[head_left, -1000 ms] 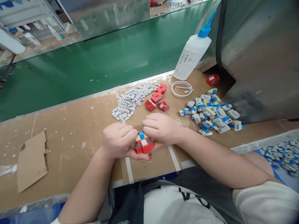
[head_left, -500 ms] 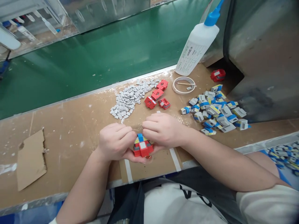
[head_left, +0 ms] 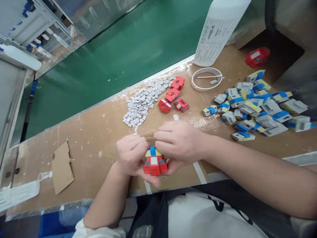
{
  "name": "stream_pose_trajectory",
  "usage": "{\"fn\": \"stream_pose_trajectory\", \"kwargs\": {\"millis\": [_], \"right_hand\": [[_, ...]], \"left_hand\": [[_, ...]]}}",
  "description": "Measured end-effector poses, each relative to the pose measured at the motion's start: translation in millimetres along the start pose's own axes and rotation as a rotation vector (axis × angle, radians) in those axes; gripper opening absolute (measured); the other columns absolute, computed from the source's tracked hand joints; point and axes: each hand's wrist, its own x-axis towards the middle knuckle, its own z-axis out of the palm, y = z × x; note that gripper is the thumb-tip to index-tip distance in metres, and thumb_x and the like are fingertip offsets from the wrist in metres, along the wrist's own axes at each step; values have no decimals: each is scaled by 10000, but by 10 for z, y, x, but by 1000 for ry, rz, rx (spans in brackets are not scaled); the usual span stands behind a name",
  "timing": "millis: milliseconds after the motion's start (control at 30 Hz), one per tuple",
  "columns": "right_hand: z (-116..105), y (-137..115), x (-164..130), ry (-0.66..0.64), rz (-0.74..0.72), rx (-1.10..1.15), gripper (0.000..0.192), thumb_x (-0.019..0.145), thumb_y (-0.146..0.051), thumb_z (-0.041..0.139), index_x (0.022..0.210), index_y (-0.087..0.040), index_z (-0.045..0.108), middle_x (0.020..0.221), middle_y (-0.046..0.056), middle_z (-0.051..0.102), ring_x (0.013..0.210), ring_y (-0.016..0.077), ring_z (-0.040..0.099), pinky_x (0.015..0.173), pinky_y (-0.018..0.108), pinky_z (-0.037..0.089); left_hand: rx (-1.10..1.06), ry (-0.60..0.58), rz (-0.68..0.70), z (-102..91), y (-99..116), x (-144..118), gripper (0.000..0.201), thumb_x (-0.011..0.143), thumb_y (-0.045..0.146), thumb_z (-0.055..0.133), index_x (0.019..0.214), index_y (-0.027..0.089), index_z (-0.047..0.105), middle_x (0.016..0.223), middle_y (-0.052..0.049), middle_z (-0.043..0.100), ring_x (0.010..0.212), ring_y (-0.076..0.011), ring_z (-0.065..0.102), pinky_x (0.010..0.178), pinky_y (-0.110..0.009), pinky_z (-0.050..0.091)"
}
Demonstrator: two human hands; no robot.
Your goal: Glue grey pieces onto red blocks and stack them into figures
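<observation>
Both hands meet over the near edge of the counter [head_left: 81,132], clamped together on one small red block [head_left: 155,165] with a white square on its face and a blue and yellow piece on top. The left hand [head_left: 131,153] cups it from the left and beneath; the right hand [head_left: 179,142] closes over it from the right, fingers curled down onto its top. The block sits just above a patch marked off by two strips of white tape [head_left: 200,168].

The counter is brown board, scuffed and flecked with white spots, with a metal strip along its far edge. Beyond that strip runs a green conveyor belt [head_left: 119,56], and past it stand metal panels and a shelf with white bottles, too blurred to tell more.

On the board, a heap of small grey chips [head_left: 142,104] lies just beyond the hands, with four red housings [head_left: 173,96] touching its right side. Farther right are a white ring [head_left: 206,78], the base of a white glue bottle [head_left: 218,31], a lone red part [head_left: 257,56] and a spread pile of grey, blue and yellow pieces [head_left: 260,109]. A torn scrap of cardboard [head_left: 61,167] lies well to the left, near a clear flat packet [head_left: 18,195] at the edge.
</observation>
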Motion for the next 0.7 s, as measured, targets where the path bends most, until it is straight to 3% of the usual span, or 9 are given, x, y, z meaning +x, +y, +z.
{"fn": "stream_pose_trajectory", "kwargs": {"millis": [333, 533, 700], "right_hand": [[-18, 6, -46, 11, 0, 17, 508, 1087, -570, 402, 743, -229, 553, 689, -15, 478, 643, 171, 374, 613, 336, 235], [-14, 32, -61, 20, -42, -17, 517, 1113, -548, 363, 745, -234, 546, 702, -3, 472, 659, 181, 385, 625, 337, 265], [-11, 34, -63, 94, -89, -53, 509, 1134, -504, 354, 750, -232, 545, 719, 2, 481, 666, 184, 380, 615, 343, 248]], "left_hand": [[-11, -77, 7, -75, 70, 92, 711, 1042, 811, 363, 665, 225, 508, 564, 20, 421, 521, -148, 336, 531, -357, 244], [46, -54, 36, -72, 93, 104, 708, 1014, 830, 421, 657, 225, 515, 547, 25, 397, 513, -147, 322, 529, -357, 234], [153, -35, 123, -128, 105, 95, 690, 1051, 777, 393, 688, 213, 553, 584, 3, 464, 533, -147, 347, 536, -350, 242]]}}
